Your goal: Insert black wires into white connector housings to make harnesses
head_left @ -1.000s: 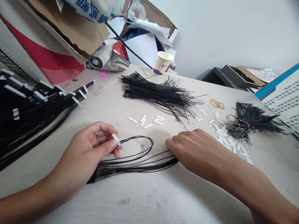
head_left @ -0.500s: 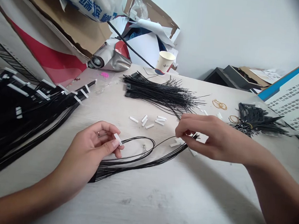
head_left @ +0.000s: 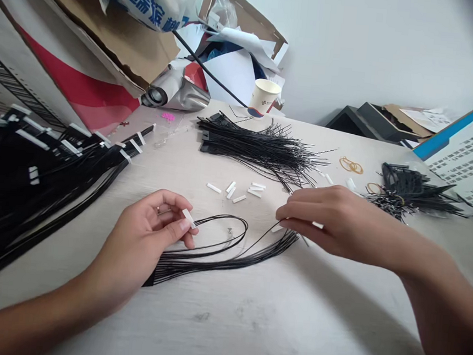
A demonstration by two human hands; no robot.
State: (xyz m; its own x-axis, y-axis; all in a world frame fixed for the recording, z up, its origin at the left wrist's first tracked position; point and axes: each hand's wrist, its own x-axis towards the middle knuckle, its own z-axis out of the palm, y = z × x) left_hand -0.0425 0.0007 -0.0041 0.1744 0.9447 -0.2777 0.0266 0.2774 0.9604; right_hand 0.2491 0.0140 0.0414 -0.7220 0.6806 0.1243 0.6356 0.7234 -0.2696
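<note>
The left hand (head_left: 144, 233), at left of centre, is turned with its palm facing inward, the fingers curled and the thumb laid along the index side; thumb and fingertips pinch a small white connector (head_left: 189, 217), tilted, just above the worktop (head_left: 248, 322). The right hand (head_left: 336, 222) reaches in from the lower right, wrist bent, back of the hand up, its fingertips drawn together on one thin wire (head_left: 263, 237).

Smooth black leads (head_left: 220, 263) run across the middle of the frame: several bend in a rounded loop to the connector, while others fan rightward from a flat dark block (head_left: 150, 279) beside the left wrist. Short, matt white plastic strips (head_left: 255, 192) lie scattered above centre. Behind them sits a bristly black stack of wires (head_left: 255, 149); a tapered paper cup (head_left: 265, 96) stands upright at upper centre, and limp tan rubber bands (head_left: 351, 165) lie at right.
</note>
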